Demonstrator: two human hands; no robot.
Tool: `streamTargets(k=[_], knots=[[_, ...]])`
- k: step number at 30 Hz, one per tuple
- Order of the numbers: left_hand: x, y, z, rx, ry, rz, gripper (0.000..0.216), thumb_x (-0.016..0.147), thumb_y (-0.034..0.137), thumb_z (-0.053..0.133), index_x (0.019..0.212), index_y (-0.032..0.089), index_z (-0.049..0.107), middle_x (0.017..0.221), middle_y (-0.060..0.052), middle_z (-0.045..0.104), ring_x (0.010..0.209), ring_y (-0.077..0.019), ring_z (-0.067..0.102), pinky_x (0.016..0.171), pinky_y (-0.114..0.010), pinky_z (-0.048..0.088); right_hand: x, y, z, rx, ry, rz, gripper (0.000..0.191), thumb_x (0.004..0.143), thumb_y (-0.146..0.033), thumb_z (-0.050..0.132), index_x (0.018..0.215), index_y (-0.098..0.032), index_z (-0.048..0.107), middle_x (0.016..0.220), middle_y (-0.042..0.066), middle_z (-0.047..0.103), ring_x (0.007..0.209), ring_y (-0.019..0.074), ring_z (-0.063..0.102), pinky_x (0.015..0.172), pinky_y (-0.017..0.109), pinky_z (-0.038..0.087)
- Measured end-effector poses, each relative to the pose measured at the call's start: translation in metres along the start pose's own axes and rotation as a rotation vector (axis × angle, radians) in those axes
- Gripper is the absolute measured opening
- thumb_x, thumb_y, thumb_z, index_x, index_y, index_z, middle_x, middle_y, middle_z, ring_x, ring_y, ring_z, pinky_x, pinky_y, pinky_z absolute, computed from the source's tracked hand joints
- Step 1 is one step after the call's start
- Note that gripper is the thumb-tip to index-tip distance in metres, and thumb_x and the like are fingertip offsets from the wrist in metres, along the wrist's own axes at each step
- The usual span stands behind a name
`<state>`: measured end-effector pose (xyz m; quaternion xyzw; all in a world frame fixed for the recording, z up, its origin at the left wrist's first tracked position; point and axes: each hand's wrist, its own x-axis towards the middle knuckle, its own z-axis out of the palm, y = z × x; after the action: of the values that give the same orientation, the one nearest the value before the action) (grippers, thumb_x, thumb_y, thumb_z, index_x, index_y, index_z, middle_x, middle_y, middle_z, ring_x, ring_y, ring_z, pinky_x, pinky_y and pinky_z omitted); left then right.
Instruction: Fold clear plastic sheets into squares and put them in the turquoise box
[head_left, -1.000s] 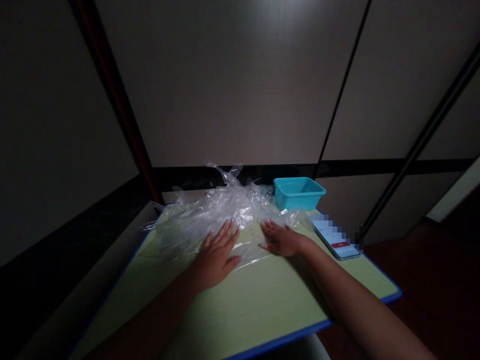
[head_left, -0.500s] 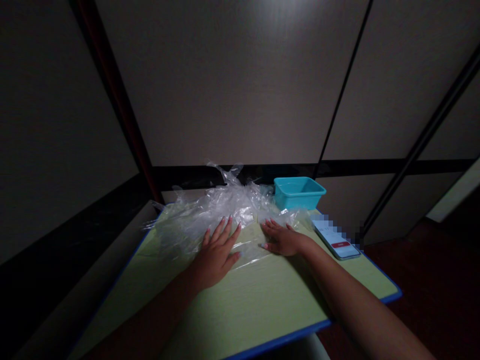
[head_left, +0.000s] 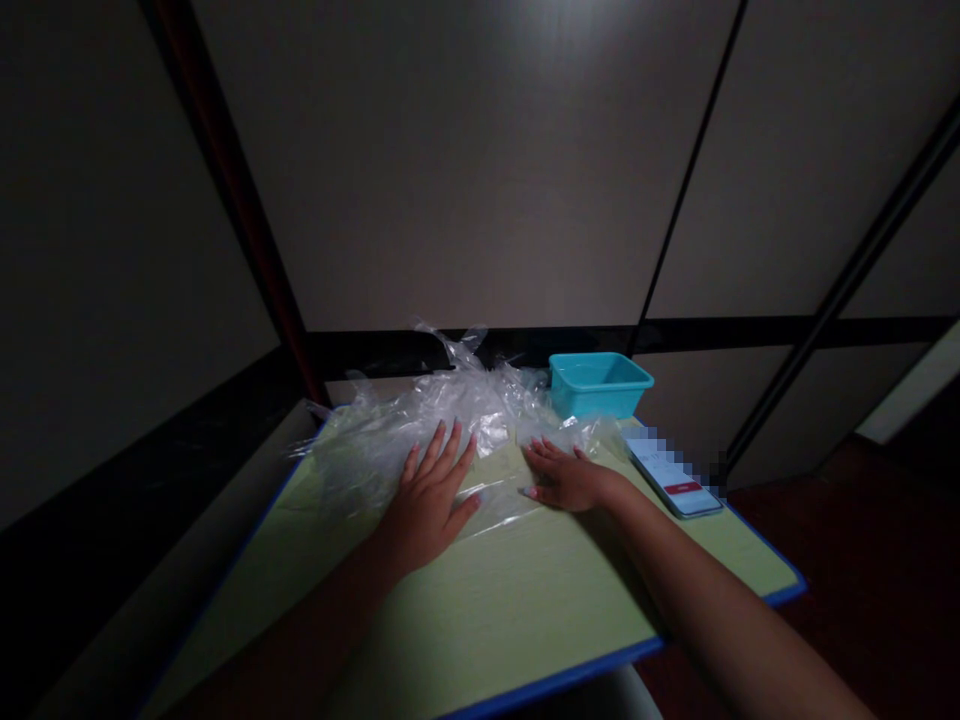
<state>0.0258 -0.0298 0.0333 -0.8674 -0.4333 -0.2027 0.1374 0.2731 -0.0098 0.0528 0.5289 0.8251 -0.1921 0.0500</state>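
A heap of crumpled clear plastic bags (head_left: 472, 400) spreads over the far half of the pale green table (head_left: 480, 620). My left hand (head_left: 431, 505), palm down with fingers spread, is at the near side of the heap. To its right, my right hand (head_left: 566, 475) lies flat on the plastic with its fingers stretched toward the left. A smooth strip of clear plastic (head_left: 499, 508) lies on the table between the two hands. Neither hand grips anything. How many bags there are I cannot tell.
A turquoise plastic basket (head_left: 600, 390) stands at the table's far right corner. In front of it a phone (head_left: 679, 480) with a lit screen lies near the right edge. Blue trim (head_left: 555, 685) runs along the table's border. Cabinet panels (head_left: 480, 180) rise behind.
My left hand has shifted slightly up and to the left, its fingers still spread. The right hand and the heap of plastic look almost the same.
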Motion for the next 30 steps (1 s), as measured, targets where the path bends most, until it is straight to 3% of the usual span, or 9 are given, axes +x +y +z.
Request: streamTargets(k=[8, 12, 15, 17, 19, 23, 30], knots=[[-0.001, 0.0, 0.0, 0.0, 0.002, -0.006, 0.063, 0.086, 0.036, 0.044, 0.141, 0.023, 0.016, 0.149, -0.009, 0.006, 0.135, -0.0307, 0.004, 0.103, -0.053, 0.017, 0.0, 0.001, 0.002, -0.006, 0.0, -0.003, 0.08, 0.082, -0.059, 0.033, 0.142, -0.018, 0.0, 0.148, 0.007, -0.004, 0.135, 0.0269, -0.005, 0.1, 0.062, 0.002], [-0.001, 0.001, 0.0, -0.022, -0.03, -0.016, 0.062, 0.084, 0.036, 0.048, 0.14, 0.026, 0.022, 0.149, -0.009, 0.004, 0.134, -0.0327, 0.002, 0.102, -0.056, 0.016, 0.003, 0.006, 0.003, 0.002, 0.058, -0.017, 0.077, 0.081, -0.058, 0.038, 0.142, -0.02, 0.008, 0.148, 0.008, 0.002, 0.135, 0.0284, 0.001, 0.1, 0.06, 0.007], [-0.002, 0.001, 0.001, -0.04, -0.047, -0.011, 0.059, 0.084, 0.036, 0.05, 0.138, 0.03, 0.026, 0.149, -0.007, 0.002, 0.134, -0.0341, 0.001, 0.101, -0.058, 0.015, 0.01, 0.013, 0.001, 0.033, 0.269, 0.024, 0.062, 0.083, -0.044, 0.044, 0.137, -0.017, 0.03, 0.144, 0.012, 0.025, 0.13, 0.0275, 0.023, 0.103, 0.047, 0.019], [-0.003, 0.0, 0.002, -0.05, -0.065, -0.001, 0.057, 0.084, 0.037, 0.05, 0.136, 0.033, 0.029, 0.149, -0.005, 0.002, 0.134, -0.0346, 0.0, 0.1, -0.059, 0.015, 0.016, 0.019, -0.001, 0.066, 0.427, 0.085, 0.045, 0.083, -0.033, 0.046, 0.124, -0.013, 0.049, 0.129, 0.014, 0.048, 0.117, 0.0247, 0.043, 0.097, 0.035, 0.031], [-0.004, -0.001, 0.003, -0.061, -0.093, 0.023, 0.053, 0.084, 0.038, 0.05, 0.134, 0.036, 0.032, 0.15, -0.004, 0.002, 0.134, -0.0349, 0.0, 0.1, -0.06, 0.015, 0.022, 0.025, -0.002, 0.092, 0.497, 0.143, 0.031, 0.082, -0.026, 0.046, 0.107, -0.012, 0.06, 0.11, 0.013, 0.06, 0.103, 0.0223, 0.052, 0.086, 0.028, 0.037], [-0.005, -0.003, 0.007, -0.093, -0.16, 0.093, 0.045, 0.085, 0.04, 0.049, 0.129, 0.042, 0.039, 0.149, -0.002, 0.009, 0.134, -0.0343, 0.001, 0.099, -0.061, 0.014, 0.031, 0.031, 0.002, 0.103, 0.487, 0.193, 0.022, 0.081, -0.024, 0.047, 0.092, -0.014, 0.064, 0.094, 0.011, 0.064, 0.084, 0.0188, 0.057, 0.07, 0.025, 0.039], [-0.008, -0.006, 0.014, -0.148, -0.214, 0.122, 0.041, 0.085, 0.041, 0.048, 0.126, 0.043, 0.042, 0.148, -0.001, 0.016, 0.134, -0.0335, 0.004, 0.099, -0.06, 0.015, 0.035, 0.025, 0.008, 0.093, 0.475, 0.195, 0.019, 0.078, -0.03, 0.054, 0.084, -0.014, 0.063, 0.087, 0.009, 0.063, 0.077, 0.017, 0.054, 0.061, 0.024, 0.034]])
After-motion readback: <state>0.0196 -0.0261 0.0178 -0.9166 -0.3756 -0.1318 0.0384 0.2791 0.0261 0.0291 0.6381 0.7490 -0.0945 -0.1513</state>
